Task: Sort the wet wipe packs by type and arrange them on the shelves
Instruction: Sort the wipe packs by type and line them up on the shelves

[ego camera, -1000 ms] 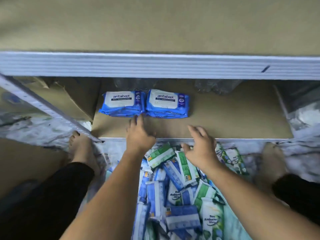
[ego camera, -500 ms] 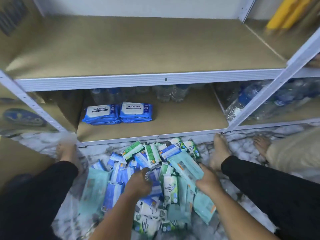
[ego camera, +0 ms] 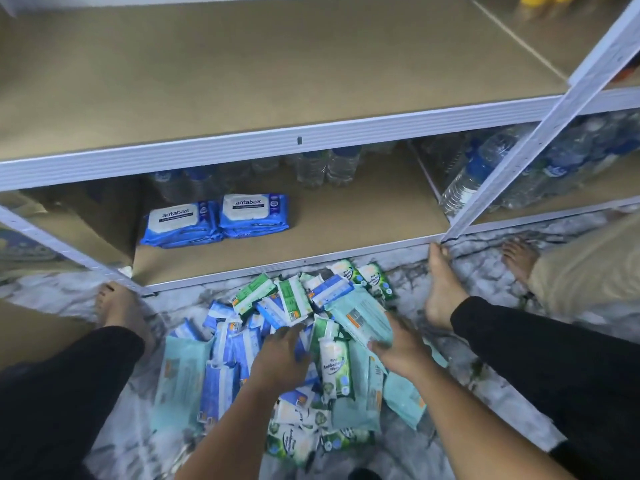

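Note:
A heap of wet wipe packs (ego camera: 263,344), blue, green and teal, lies on the floor between my legs. My left hand (ego camera: 278,358) rests palm down on blue packs in the heap, its fingers curled over them. My right hand (ego camera: 398,346) grips a large teal pack (ego camera: 362,315) lifted a little above the pile. Two blue Antabax packs (ego camera: 214,218) lie side by side on the bottom shelf (ego camera: 346,233). The middle shelf (ego camera: 242,74) above holds nothing.
Water bottles (ego camera: 325,168) stand at the back of the bottom shelf, and more (ego camera: 485,174) fill the bay to the right. A white upright post (ego camera: 540,133) slants down by my right foot (ego camera: 441,285). Another person's foot (ego camera: 519,258) is at the right. My left foot (ego camera: 117,310) is by the left post.
My hands pulled back from the bottom shelf's edge down into the heap. My right hand took hold of a teal pack, and my view rose and widened.

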Action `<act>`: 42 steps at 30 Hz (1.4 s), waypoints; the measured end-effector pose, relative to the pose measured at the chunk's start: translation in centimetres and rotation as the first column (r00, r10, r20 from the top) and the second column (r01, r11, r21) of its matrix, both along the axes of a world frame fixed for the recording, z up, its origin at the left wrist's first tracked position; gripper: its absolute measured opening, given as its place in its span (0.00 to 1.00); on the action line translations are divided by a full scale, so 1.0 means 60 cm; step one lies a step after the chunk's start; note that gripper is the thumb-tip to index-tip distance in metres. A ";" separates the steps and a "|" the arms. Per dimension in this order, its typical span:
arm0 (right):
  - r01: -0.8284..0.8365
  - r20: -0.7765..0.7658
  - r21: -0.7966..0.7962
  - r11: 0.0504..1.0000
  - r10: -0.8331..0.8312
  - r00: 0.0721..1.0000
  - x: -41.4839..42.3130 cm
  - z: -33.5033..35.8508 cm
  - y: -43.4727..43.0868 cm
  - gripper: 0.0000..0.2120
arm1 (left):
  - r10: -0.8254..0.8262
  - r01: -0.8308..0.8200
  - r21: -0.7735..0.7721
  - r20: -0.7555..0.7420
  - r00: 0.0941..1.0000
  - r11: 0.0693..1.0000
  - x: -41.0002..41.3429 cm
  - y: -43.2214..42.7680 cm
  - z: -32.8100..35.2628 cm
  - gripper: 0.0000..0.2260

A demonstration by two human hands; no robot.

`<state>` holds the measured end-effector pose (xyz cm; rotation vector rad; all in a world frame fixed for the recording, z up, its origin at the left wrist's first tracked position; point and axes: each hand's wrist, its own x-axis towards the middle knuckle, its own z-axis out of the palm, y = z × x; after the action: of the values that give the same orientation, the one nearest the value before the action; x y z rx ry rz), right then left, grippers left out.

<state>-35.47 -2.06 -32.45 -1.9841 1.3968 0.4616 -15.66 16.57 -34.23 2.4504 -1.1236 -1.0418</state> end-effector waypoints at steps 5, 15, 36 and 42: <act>-0.115 -0.119 0.006 0.993 0.115 0.986 0.027 -0.007 0.005 0.49 | -0.021 0.019 0.027 0.078 0.997 0.999 -0.009 -0.013 -0.006 0.33; 0.080 0.124 0.062 0.995 -0.087 0.988 0.032 -0.016 -0.026 0.41 | -0.038 0.031 0.081 0.079 0.996 0.996 -0.005 -0.027 -0.016 0.34; 0.545 0.103 0.369 0.753 -0.616 0.781 -0.013 -0.006 -0.059 0.05 | -0.188 0.178 0.068 0.197 0.962 0.982 -0.045 -0.049 -0.002 0.28; 0.503 0.031 0.736 0.453 -0.765 0.643 -0.009 0.009 -0.038 0.14 | -0.138 0.134 0.032 0.222 0.965 0.990 -0.035 -0.040 -0.014 0.20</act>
<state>-35.99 -4.31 -31.93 -0.7594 1.3534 0.1647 -17.75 14.18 -35.09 2.5856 -1.3749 -0.8280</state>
